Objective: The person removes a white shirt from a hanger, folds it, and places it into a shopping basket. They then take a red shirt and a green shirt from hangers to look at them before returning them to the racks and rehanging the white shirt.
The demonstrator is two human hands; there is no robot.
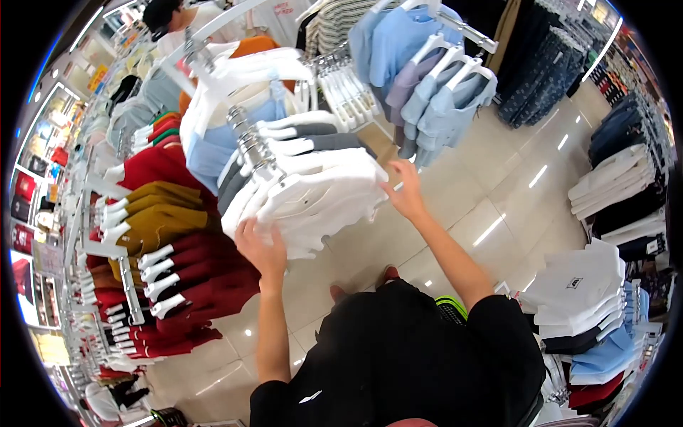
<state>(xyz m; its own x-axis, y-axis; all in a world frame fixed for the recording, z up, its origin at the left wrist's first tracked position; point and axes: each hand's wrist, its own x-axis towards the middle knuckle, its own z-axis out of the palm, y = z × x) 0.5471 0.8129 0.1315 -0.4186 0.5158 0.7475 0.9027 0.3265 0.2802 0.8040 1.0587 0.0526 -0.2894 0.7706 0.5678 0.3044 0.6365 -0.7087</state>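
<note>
A row of white shirts [320, 199] hangs on white hangers from a metal rail [252, 146] in front of me. My left hand [262, 249] lies against the left side of the front white shirt, its fingers spread over the fabric. At the right side of the same shirts, my right hand [405, 188] has its thumb and fingers apart, with fingertips by the shirt's edge. Grey shirts [320, 144] hang behind the white ones.
Dark red shirts [206, 274] and mustard shirts [160, 217] hang at the left. Light blue shirts [455, 107] hang beyond the right hand. White shirts [573, 285] hang at the lower right. A person in a black cap [162, 16] stands at the upper left.
</note>
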